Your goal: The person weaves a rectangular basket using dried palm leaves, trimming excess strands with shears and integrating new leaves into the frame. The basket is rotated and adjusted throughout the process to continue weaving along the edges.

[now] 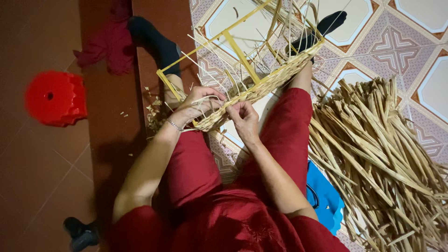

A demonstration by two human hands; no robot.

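From the head camera, looking down, the person sits in red clothes with both legs stretched forward and a half-woven basket (pixel 252 88) resting across the shins, its woven rim running from near the left knee up toward the right foot. A yellow frame (pixel 233 44) of flat strips rises from the basket, with thin pale strands sticking up around it. The left hand (pixel 198 105), a thin bracelet at its wrist, curls over the near end of the woven rim, fingers bent and closed on the weave and a pale strand. The right hand (pixel 243 119) sits just beside it, fingertips pinched on the rim's edge. To the right, a large heap of dried flat reeds (pixel 378 158) lies on the patterned tile floor (pixel 406 32), partly over a blue sheet (pixel 326 198). To the left stand a red plastic stool (pixel 55 98) and a crumpled red cloth (pixel 105 46).
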